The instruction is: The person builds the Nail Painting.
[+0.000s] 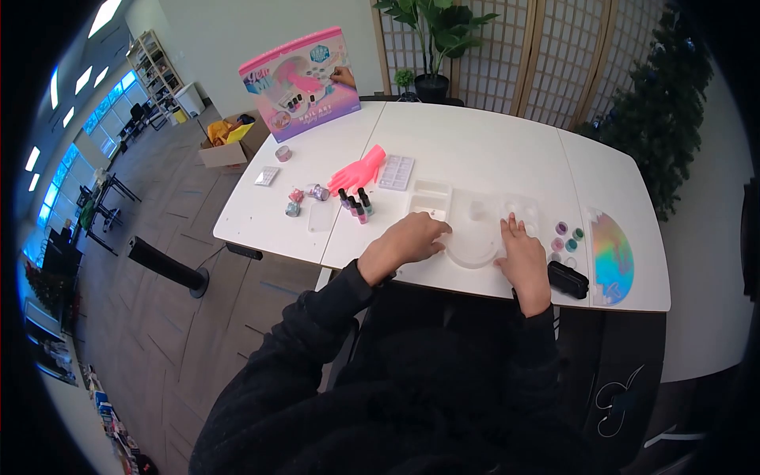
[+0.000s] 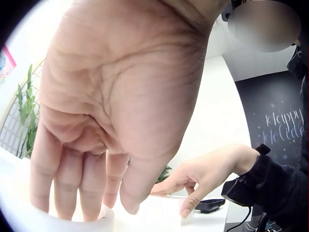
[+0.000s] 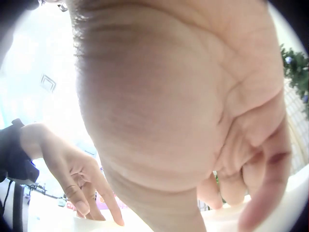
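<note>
A white moulded plastic tray (image 1: 473,260) lies near the table's front edge, with a rounded basin in the middle and compartments at its sides. At the tray's left side is my left hand (image 1: 410,239), fingertips at the rim. In the left wrist view its fingers (image 2: 67,179) reach down, fairly straight, to the white plastic. My right hand (image 1: 524,269) rests on the tray's right part, fingers extended forward and thumb by the basin. Neither hand grips anything. A small clear cup (image 1: 476,210) stands at the back of the basin.
Left of the tray are nail polish bottles (image 1: 354,206), a pink hand model (image 1: 359,170) and a compartment case (image 1: 397,172). Glitter pots (image 1: 561,229), a black case (image 1: 568,279) and an iridescent sheet (image 1: 613,257) lie right. A nail art box (image 1: 301,83) stands at the back.
</note>
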`<state>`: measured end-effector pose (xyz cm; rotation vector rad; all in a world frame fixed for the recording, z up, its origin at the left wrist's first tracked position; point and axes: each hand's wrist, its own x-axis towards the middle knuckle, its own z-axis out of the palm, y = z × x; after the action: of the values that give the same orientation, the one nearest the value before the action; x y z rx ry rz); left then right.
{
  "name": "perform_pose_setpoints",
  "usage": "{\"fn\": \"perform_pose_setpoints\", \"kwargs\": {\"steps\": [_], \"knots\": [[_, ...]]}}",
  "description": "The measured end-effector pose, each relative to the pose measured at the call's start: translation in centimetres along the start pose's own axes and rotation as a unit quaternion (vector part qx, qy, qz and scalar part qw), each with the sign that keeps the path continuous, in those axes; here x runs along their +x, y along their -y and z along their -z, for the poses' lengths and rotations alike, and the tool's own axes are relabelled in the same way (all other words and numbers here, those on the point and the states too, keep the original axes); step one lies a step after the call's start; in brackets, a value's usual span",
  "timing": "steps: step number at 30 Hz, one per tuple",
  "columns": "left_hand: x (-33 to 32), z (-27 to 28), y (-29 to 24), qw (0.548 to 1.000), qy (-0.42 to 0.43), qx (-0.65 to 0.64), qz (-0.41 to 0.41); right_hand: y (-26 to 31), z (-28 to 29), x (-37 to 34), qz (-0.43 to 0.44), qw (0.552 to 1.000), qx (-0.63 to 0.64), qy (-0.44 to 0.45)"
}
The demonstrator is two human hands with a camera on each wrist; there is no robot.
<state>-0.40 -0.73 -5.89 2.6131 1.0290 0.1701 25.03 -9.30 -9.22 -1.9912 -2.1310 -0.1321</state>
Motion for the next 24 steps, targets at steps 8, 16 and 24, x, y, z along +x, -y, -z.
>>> {"fn": "perform_pose_setpoints", "kwargs": {"steps": [8, 16, 24], "knots": [[0.1, 0.4, 0.4, 1.000, -0.006, -0.014, -0.020, 0.6, -0.2, -0.2, -0.022, 1.000, -0.005, 0.005], [0.4, 0.5, 1.5, 0.997, -0.026, -0.054, -0.037, 0.4, -0.5, -0.2, -0.016, 1.000, 0.000, 0.000], [0.3, 1.1, 1.1, 0.996, -0.075, -0.057, 0.003, 0.6, -0.3, -0.3, -0.017, 1.000, 0.001, 0.003]]}}
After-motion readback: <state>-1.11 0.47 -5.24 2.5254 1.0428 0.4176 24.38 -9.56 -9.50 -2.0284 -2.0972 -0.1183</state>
